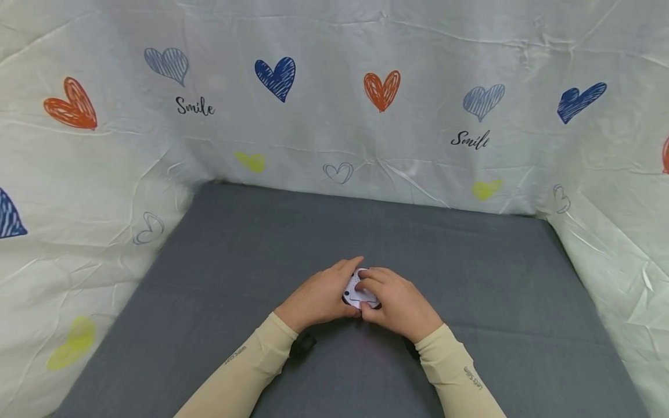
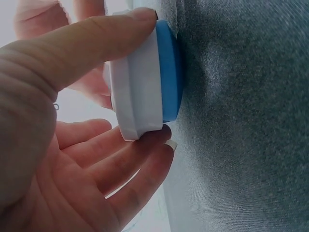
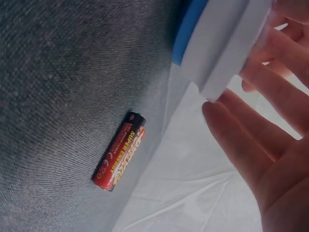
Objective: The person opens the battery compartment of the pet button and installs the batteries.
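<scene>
while both hands grip it, round white-and-blue plastic device [image 2: 145,87] rests on grey cloth [image 2: 241,121].

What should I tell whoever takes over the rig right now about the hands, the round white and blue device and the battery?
Left hand: grips the round white and blue device, thumb on top, fingers underneath.
Right hand: fingers curled on the device's white face, pinching it from the other side.
Device: blue side down on the grey cloth, mid-table, between both hands.
Red battery: lies loose on the cloth beside the device, untouched.
Done: device held steady. Left: the battery is not yet in hand; the battery slot's state cannot be seen.
</scene>
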`<state>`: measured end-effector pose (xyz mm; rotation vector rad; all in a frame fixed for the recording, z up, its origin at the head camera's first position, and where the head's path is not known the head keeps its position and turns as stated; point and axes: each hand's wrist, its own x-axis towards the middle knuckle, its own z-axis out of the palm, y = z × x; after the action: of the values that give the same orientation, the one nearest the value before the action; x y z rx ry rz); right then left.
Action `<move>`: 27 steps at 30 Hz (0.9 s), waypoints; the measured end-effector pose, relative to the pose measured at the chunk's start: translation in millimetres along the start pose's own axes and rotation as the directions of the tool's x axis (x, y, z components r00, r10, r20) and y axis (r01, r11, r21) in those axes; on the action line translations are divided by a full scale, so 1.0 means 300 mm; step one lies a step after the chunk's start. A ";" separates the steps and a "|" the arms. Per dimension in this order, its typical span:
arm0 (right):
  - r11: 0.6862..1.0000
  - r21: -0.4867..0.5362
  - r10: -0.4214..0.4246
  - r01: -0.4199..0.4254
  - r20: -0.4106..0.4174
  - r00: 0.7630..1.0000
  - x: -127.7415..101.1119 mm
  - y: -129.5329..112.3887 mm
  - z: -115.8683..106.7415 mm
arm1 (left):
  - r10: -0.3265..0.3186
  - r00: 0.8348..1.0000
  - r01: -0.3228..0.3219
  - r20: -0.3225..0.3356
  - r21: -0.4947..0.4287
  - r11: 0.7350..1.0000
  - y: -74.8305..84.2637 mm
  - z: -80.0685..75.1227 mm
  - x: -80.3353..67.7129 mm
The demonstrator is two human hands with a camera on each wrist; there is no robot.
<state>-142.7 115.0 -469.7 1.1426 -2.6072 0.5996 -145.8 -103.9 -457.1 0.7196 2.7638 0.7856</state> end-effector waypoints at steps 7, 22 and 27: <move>0.999 0.026 0.028 -0.029 0.021 0.999 -0.005 -0.004 -0.002 | 0.001 1.000 -0.001 0.001 -0.003 1.000 0.000 0.001 -0.004; 0.987 0.123 0.093 -0.100 0.061 0.994 -0.005 -0.007 -0.025 | -0.015 1.000 0.015 0.012 0.010 1.000 0.004 -0.004 -0.008; 0.991 0.114 0.064 -0.066 0.027 0.998 -0.005 -0.011 -0.020 | -0.007 1.000 0.007 0.007 -0.001 1.000 0.001 -0.004 -0.012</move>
<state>-139.0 116.8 -463.9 1.1071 -2.6693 0.7634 -142.8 -106.0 -455.7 0.7102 2.7587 0.7811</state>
